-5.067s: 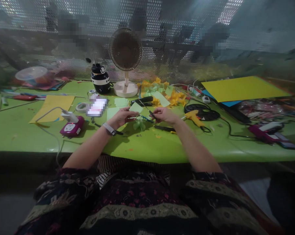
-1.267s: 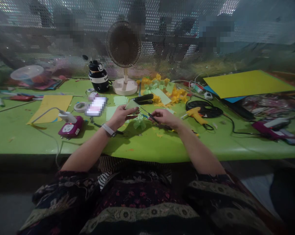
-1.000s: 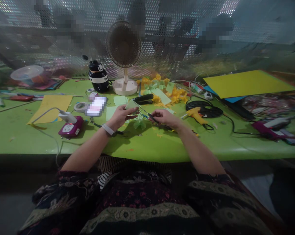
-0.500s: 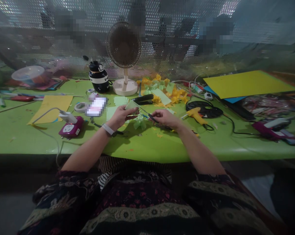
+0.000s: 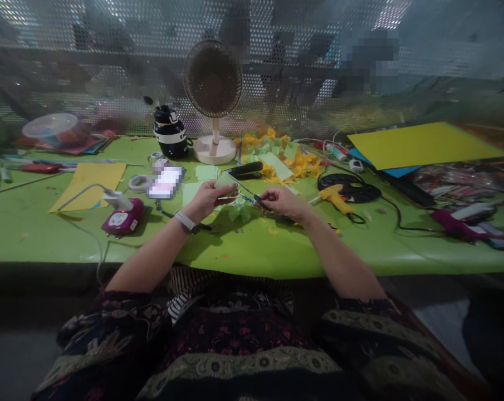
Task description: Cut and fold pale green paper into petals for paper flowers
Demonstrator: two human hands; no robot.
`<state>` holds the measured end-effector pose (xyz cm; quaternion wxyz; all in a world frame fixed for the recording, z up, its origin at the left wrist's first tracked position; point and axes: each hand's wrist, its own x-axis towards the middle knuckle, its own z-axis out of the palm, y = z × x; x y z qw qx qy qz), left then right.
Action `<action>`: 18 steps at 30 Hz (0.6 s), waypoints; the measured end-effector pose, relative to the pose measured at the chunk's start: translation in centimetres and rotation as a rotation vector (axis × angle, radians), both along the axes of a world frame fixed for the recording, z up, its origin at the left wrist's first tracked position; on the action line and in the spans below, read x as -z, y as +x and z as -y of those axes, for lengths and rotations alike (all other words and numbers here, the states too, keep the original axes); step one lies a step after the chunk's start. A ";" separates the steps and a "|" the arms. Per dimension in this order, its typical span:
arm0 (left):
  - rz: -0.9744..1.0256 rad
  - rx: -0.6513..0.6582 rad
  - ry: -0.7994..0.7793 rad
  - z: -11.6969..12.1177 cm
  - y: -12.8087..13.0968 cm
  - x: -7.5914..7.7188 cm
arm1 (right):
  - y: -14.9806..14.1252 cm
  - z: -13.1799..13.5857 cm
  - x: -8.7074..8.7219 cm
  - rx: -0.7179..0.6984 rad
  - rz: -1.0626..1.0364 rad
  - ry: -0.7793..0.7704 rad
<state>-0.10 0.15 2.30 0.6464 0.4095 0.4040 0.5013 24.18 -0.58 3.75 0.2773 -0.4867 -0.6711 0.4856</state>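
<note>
Between the fingers of my left hand (image 5: 212,197) is a small pale green piece of paper (image 5: 224,180), raised above the table. My right hand (image 5: 280,201) grips a pair of scissors with dark handles (image 5: 262,203). Their thin blade runs up and left along the edge of the paper; whether the blades are parted is too small to tell. Below both hands lies a cluster of pale green cut paper (image 5: 240,210). Behind my left hand rest flat green paper pieces (image 5: 191,192), and a black stapler-like tool (image 5: 245,169) lies beyond the paper.
Orange and green paper pieces (image 5: 304,162) are heaped behind my hands, near a white fan (image 5: 215,150) and a dark bottle (image 5: 170,139). To the right lie a yellow glue gun (image 5: 337,197) and coloured sheets (image 5: 422,146). A purple power socket (image 5: 124,220) with a cable stands left.
The view has shifted very slightly. My hands, the paper and the scissors hold almost the same position.
</note>
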 end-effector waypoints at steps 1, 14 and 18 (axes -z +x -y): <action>-0.003 0.001 0.002 0.0 0.0 0.0 | 0.0 0.0 0.0 0.006 0.001 -0.004; 0.007 -0.042 0.074 -0.3 -0.3 0.1 | -0.1 0.2 -0.6 -0.002 0.014 0.013; -0.027 -0.056 0.102 -0.4 -0.4 0.1 | 0.0 0.2 -0.7 0.001 0.026 0.016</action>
